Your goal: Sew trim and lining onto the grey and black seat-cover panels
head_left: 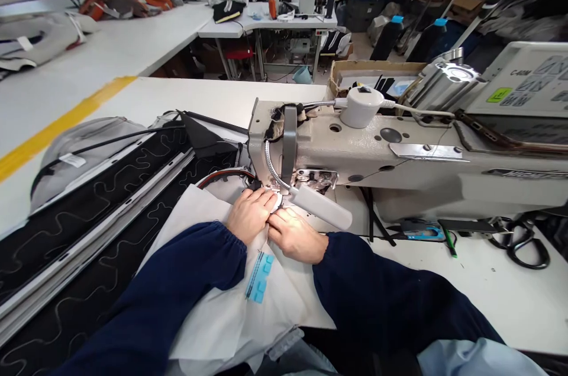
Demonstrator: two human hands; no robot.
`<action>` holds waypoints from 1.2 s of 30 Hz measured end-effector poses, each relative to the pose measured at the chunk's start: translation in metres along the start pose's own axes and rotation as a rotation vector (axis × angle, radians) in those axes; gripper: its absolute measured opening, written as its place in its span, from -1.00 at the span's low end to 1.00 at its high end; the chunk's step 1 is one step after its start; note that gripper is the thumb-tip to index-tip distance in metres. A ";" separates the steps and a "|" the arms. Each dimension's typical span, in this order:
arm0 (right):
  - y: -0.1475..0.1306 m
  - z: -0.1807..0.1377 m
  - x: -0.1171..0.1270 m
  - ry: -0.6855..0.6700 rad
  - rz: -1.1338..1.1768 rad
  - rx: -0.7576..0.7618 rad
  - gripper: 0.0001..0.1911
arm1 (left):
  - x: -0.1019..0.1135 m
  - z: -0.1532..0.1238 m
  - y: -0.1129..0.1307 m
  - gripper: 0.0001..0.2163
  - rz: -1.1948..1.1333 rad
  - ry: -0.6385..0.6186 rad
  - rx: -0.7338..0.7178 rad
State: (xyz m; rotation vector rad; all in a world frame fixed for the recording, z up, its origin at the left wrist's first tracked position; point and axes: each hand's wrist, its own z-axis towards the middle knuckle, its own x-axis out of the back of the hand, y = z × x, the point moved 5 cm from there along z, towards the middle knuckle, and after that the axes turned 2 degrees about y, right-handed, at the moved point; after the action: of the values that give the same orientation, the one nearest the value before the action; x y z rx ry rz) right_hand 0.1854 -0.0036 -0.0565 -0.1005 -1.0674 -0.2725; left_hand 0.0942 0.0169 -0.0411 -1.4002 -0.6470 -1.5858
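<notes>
My left hand (pixel 249 213) and my right hand (pixel 293 233) lie side by side on white fabric (pixel 231 311) just in front of the needle area of a grey sewing machine (pixel 377 157). Both hands have fingers curled and pressed down on the fabric near the presser foot, under the bright light of a small gooseneck lamp (pixel 320 207). A blue patch (pixel 260 278) with dark stitching sits on the fabric below my hands. Dark blue sleeves cover both forearms.
Black quilted fabric with grey strips (pixel 89 228) spreads left of the white fabric. Black scissors (pixel 528 246) and a green pen (pixel 449 241) lie right of the machine. A control panel (pixel 523 77) and a cardboard box (pixel 355 71) stand behind. Other work tables fill the background.
</notes>
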 end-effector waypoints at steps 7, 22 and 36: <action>-0.031 0.010 0.016 -0.182 0.046 0.001 -0.74 | 0.011 -0.007 -0.008 -0.77 -0.057 0.020 -0.061; -0.051 0.008 0.001 -0.110 -0.052 -0.002 -0.76 | 0.007 -0.010 0.001 -0.81 -0.099 0.007 -0.070; -0.034 0.011 0.000 -0.224 -0.021 -0.088 -0.77 | 0.002 0.000 -0.006 -0.75 -0.148 0.006 -0.080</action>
State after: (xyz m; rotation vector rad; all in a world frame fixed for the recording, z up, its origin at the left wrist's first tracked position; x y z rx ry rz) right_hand 0.1672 -0.0337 -0.0526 -0.2029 -1.2796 -0.3327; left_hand 0.0891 0.0192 -0.0386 -1.4331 -0.7043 -1.7481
